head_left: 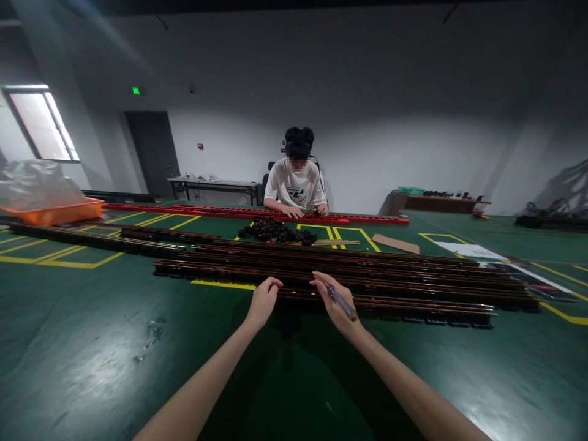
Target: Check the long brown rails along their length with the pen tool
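Several long dark rails with coppery strips (395, 278) lie side by side across the green table in front of me. My left hand (265, 301) is at the front edge of the nearest rail, its fingers curled closed; whatever is between them, if anything, is hidden. Just to the right, my right hand (340, 306) is closed around a slim pen-like tool with a translucent handle (340, 301), which slants across the palm. The fingertips of this hand are close to the nearest rail. Two small yellow marks (303, 293) show on that rail between my hands.
Beyond the rails sits a heap of small black parts (271, 231). A co-worker (296, 184) in a white shirt sits across the table, hands at a long red rail (367, 218). Cardboard (395, 243) lies right; an orange tray (59, 212) with plastic bags stands left.
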`<state>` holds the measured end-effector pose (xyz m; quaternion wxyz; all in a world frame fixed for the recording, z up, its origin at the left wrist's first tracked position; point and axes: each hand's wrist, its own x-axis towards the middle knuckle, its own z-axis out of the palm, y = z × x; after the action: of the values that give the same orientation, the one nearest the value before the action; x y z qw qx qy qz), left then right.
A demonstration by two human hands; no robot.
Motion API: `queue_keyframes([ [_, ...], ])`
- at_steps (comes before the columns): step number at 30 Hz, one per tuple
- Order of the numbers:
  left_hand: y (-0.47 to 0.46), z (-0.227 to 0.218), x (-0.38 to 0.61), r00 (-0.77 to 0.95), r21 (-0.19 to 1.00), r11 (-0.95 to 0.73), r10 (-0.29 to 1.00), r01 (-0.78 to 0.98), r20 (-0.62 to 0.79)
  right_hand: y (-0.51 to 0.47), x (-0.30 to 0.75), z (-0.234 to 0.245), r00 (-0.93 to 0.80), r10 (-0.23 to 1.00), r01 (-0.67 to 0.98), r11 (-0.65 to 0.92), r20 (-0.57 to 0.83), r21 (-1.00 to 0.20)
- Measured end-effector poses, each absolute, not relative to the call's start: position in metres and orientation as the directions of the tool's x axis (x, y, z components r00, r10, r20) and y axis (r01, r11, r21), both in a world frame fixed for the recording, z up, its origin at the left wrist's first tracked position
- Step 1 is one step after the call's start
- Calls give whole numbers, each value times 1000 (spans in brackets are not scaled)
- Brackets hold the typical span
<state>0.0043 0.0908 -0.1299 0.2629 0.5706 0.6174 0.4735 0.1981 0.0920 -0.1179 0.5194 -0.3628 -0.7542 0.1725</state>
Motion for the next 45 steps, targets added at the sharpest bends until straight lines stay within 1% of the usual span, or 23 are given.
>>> queue_keyframes([
  [2,95,-130,2,-202,884,-112,953,454,225,87,187,-107,-189,771,304,635,608,-710],
  [7,98,-132,-4,-194,895,-120,956,431,221,83,162,-105,-310,782,277,618,540,-736],
  [10,97,-134,-4,-195,905,-111,959,412,206,85,155,-116,-326,804,240,579,498,-779],
  [12,97,-136,-4,-199,913,-105,960,395,197,86,153,-121,-315,807,217,573,499,-790],
  [15,96,-137,-4,-208,919,-123,955,375,212,85,155,-124,-320,807,276,581,497,-766],
  [20,94,-136,-4,-208,918,-130,953,374,220,81,157,-119,-345,786,310,611,513,-729],
  [29,92,-136,-4,-215,918,-121,953,378,214,80,157,-115,-381,757,298,644,531,-704],
  [33,91,-134,-4,-211,923,-105,958,370,194,80,158,-115,-367,766,300,634,527,-713],
  [38,90,-132,-3,-211,919,-101,958,381,193,78,160,-118,-314,804,288,588,505,-756],
  [45,91,-137,-4,-208,911,-126,953,392,221,77,166,-121,-258,838,341,544,480,-767],
])
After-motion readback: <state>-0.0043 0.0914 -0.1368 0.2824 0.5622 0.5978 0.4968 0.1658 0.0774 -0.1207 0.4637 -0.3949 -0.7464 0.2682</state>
